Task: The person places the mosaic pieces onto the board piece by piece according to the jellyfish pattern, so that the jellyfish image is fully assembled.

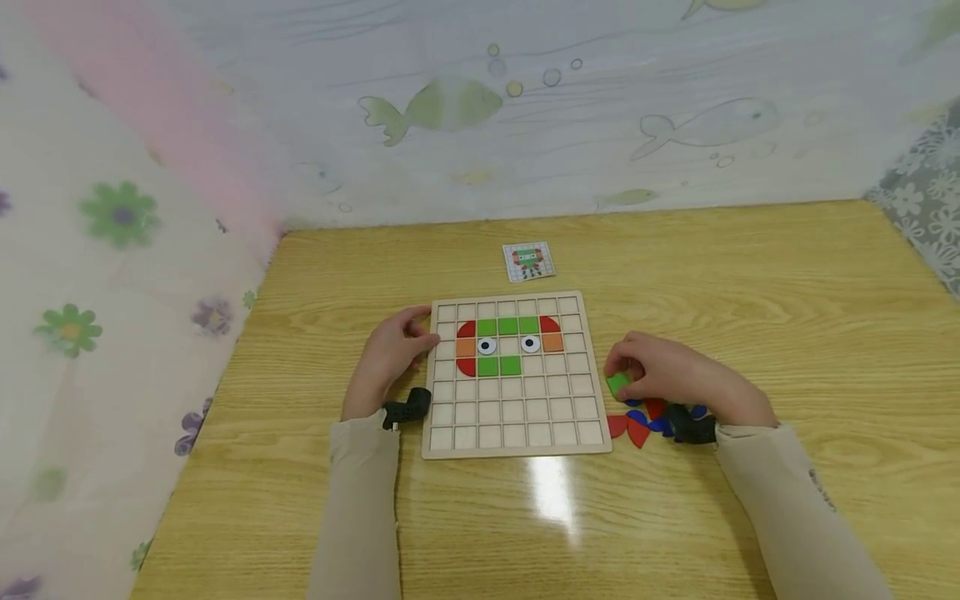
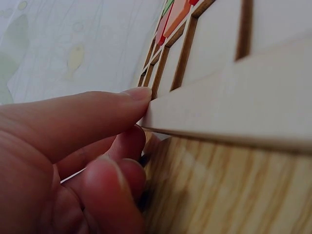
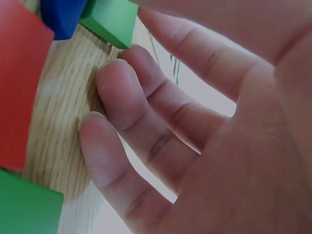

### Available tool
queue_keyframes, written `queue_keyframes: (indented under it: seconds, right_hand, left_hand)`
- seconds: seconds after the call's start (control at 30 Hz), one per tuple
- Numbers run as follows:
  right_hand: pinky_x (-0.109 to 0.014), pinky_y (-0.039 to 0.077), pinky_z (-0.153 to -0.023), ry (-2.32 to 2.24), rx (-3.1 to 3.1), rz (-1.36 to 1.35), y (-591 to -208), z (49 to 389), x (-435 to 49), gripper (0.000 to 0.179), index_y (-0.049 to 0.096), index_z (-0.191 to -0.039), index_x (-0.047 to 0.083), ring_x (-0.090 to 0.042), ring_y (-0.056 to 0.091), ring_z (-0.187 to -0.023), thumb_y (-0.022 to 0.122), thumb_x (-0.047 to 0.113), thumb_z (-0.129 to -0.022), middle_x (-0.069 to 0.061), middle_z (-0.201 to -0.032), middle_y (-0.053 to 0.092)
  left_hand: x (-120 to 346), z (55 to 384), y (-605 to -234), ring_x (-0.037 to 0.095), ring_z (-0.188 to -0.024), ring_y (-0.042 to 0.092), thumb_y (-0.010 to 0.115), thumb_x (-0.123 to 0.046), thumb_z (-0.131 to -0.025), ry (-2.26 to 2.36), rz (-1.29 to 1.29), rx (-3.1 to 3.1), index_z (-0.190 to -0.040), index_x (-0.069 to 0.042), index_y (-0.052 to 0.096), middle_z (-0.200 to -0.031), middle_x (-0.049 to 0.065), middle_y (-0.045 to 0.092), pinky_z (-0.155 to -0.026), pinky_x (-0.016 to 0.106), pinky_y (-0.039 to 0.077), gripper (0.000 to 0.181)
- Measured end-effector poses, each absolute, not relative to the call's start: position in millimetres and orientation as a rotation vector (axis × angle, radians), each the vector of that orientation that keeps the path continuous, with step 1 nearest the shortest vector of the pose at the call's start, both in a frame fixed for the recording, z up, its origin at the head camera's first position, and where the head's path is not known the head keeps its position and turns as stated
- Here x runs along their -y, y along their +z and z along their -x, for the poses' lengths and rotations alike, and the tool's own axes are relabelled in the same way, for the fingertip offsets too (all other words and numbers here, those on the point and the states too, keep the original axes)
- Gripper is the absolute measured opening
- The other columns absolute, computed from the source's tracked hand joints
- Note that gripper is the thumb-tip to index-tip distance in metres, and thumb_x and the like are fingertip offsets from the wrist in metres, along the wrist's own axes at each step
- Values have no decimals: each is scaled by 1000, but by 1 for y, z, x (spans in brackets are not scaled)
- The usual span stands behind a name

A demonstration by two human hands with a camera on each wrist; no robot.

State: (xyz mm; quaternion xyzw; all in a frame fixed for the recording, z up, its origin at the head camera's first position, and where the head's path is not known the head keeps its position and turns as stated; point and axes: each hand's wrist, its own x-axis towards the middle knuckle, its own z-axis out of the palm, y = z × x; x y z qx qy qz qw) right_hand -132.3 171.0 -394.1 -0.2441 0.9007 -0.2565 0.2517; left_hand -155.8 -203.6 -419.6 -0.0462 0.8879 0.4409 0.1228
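A wooden grid board lies on the table with coloured pieces set in its upper cells. Green squares, red quarter-rounds, orange squares and two eye pieces sit there. My left hand holds the board's left edge, thumb on the rim and fingers bent at its side. Just off the board's right side, my right hand pinches a green square between thumb and forefinger. In the right wrist view that green square shows at the top, partly hidden by the hand.
Loose red and blue pieces lie beside the board's lower right corner, partly under the right hand and its wrist camera. A picture card lies behind the board. A patterned wall bounds the table at the back.
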Motion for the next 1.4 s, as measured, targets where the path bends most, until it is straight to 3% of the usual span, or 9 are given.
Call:
queue_keyframes:
  seconds: [0.23,0.77,1.4]
  right_hand:
    - [-30,40,-62,-749,-2458,628,-393,134,-169,16,54,-92,16,-16,46,-70,65,17,-81,1,-78,50]
    - [-31,43,-71,-971,-2612,600,-400,135,-154,17,64,-99,26,-12,51,-79,59,35,-85,8,-87,59]
    - [-31,42,-74,-1040,-2588,689,-400,145,-102,18,65,-103,24,-11,52,-79,55,25,-88,7,-90,59]
  left_hand:
    - [203,156,-420,21,-60,52,64,-26,-83,1297,139,-2595,-131,-23,44,-92,4,53,-54,31,48,53]
    - [198,156,-420,20,-56,52,63,-24,-83,1295,118,-2580,-131,-21,44,-91,5,52,-53,31,48,52]
    - [203,155,-419,21,-61,52,64,-25,-83,1324,139,-2576,-131,-22,44,-91,6,53,-53,31,49,52]
